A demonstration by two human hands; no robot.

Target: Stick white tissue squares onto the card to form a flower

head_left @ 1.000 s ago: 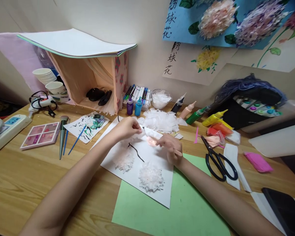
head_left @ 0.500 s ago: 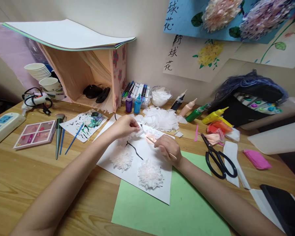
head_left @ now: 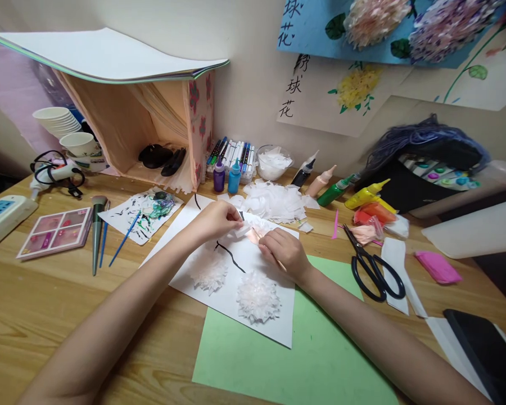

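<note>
Over the upper part of a white sheet point(head_left: 274, 332), my left hand point(head_left: 219, 220) pinches a small piece of white tissue paper point(head_left: 241, 231). My right hand point(head_left: 284, 254) grips a thin wooden stick point(head_left: 259, 233), its tip beside a peach-coloured patch point(head_left: 252, 237) on the sheet. Two pale ruffled paper flowers stand nearer me on the sheet: the left flower point(head_left: 209, 272) and the right flower point(head_left: 258, 298). A black painted stem line point(head_left: 231, 256) runs between them. Paper ruffles around the patch are partly hidden by my hands.
Behind the sheet lies a pile of white paper pieces point(head_left: 272, 201), with a glass bowl point(head_left: 274, 163) and paint bottles point(head_left: 219, 177) beyond. Black-handled scissors point(head_left: 369, 270) lie right of the green sheet point(head_left: 244, 360). A paint-smeared paper point(head_left: 145, 211) with a brush lies left.
My right hand has shifted slightly left with the stick, toward my left hand. The left hand stays near the same spot, and the view has shifted a little.
</note>
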